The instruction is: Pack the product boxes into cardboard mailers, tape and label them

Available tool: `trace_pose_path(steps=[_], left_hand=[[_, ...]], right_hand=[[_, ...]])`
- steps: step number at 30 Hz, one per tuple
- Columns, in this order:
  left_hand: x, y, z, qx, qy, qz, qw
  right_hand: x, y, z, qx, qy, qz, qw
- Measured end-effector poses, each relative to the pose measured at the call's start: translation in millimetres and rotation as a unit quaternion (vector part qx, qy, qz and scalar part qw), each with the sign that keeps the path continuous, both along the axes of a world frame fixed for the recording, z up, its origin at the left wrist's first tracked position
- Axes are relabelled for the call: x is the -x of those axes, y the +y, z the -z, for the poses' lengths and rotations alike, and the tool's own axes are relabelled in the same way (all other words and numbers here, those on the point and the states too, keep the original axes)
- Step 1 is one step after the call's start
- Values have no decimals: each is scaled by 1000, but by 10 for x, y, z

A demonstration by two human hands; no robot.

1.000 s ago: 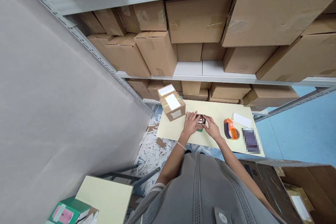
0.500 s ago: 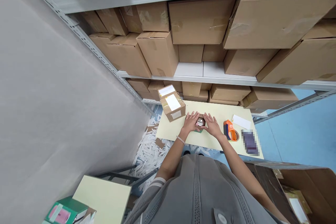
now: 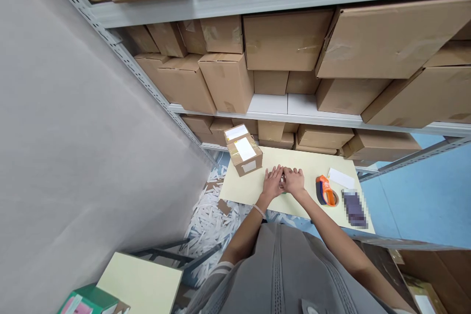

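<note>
My left hand (image 3: 273,182) lies over the left side of a small box with a shiny, silvery item (image 3: 282,180) in it. Its fingers are stretched out and slightly apart. On the right side, my right hand (image 3: 293,181) has its fingers bent and closed over the box's edge. Both hands nearly meet and cover most of the box; only the shiny part and a bit of green below show. A taped cardboard box (image 3: 253,166) with white labels stands left of my hands on the pale yellow table (image 3: 243,191).
An orange and blue tape dispenser (image 3: 325,191), a white paper (image 3: 341,178) and a blurred dark item (image 3: 354,208) lie to the right. Shelves with cardboard boxes (image 3: 289,41) rise behind. Paper shreds (image 3: 206,213) cover the floor at left. A large open carton (image 3: 437,274) stands lower right.
My hands have drawn closer together over the small box, hiding more of it. The right hand's fingers have gone from outstretched to bent. The whole view has shifted slightly.
</note>
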State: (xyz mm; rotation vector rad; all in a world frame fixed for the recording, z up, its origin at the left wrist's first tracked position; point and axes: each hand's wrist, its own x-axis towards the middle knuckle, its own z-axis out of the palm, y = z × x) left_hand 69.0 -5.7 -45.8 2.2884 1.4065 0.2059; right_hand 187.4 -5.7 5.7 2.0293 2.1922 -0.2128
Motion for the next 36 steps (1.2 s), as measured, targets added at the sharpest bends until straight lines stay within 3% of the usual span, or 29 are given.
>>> trace_pose_path(steps=[5, 12, 19, 24, 28, 31, 33, 36], left_hand=[[82, 16, -12, 1, 0, -5, 1000], [112, 28, -75, 9, 5, -16, 1000], [79, 41, -112, 9, 10, -7, 1000], [81, 38, -185, 27, 21, -21, 999], [221, 26, -427, 49, -37, -60, 996], [322, 7, -756, 41, -156, -72, 984], [319, -15, -999, 19, -233, -48, 971], [222, -56, -1289, 17, -280, -36, 959]], right_hand=[[89, 73, -47, 3, 1, -7, 1000], [-9, 2, -223, -74, 40, 7, 996], [-208, -137, -930, -123, 118, 66, 983], [-443, -272, -1535, -231, 233, 90, 940], [-530, -367, -1848, -325, 348, 79, 875], [-480, -417, -1910, -354, 410, 77, 837], [-407, -429, -1882, -354, 435, 77, 824], [-296, -410, -1795, -320, 458, 69, 826]])
